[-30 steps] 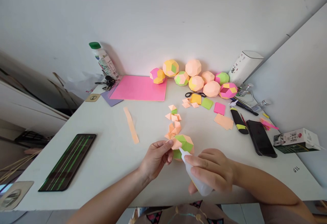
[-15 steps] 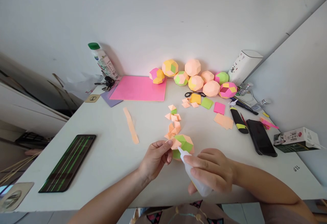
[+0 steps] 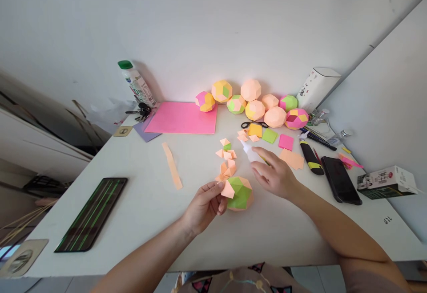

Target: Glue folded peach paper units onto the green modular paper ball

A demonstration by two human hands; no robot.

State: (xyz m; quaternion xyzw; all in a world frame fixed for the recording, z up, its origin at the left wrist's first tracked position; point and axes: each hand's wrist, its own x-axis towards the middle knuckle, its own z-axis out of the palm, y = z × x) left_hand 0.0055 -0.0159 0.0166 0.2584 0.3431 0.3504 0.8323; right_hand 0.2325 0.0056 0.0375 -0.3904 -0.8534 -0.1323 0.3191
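Between thumb and fingers, my left hand pinches a small peach folded paper piece. Just behind that piece sits a faceted green and peach paper ball on the table. My right hand grips a white glue bottle, its nozzle pointing up and left toward some small peach pieces. More folded peach pieces lie in a line beyond the ball, with a green one among them.
Several finished paper balls stand along the wall. Black scissors, coloured paper squares, a pink sheet, a peach strip, a cutter, a phone and a dark green-striped case lie around the table.
My right hand has carried the glue bottle away from the peach piece, up and toward the back of the table. My left hand stays in place, still pinching the piece.
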